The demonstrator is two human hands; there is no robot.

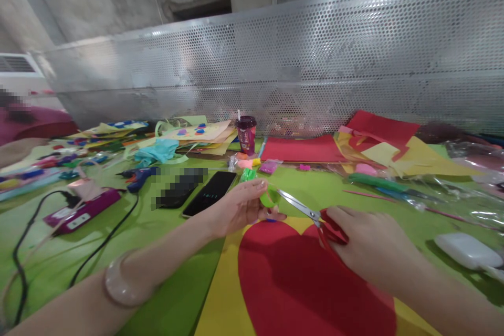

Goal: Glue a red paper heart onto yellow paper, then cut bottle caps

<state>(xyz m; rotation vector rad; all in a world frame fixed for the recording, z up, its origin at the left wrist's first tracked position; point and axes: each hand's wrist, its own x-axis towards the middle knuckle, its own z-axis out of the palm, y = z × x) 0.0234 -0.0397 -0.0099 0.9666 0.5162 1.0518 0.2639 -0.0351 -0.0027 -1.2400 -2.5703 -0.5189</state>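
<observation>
Scissors (315,215) slvr/red, pc (270,197) lt grn, heart (299,278) red on yel paper (224,294), & screen (354,58) is gry w/ dots.

Scissors (298,204): silver blades, red handles, a round pivot where they meet
Scissors' hold: gripped by the handles in the right hand (360,236)
Blades: slanting up and leftward, tips just beside the green piece (269,197); contact cannot be told
Green piece's look: small, light bright green, rounded outline, details blurred
Green piece's place: between thumb and fingers of the left hand (246,202), partly covered by them
</observation>
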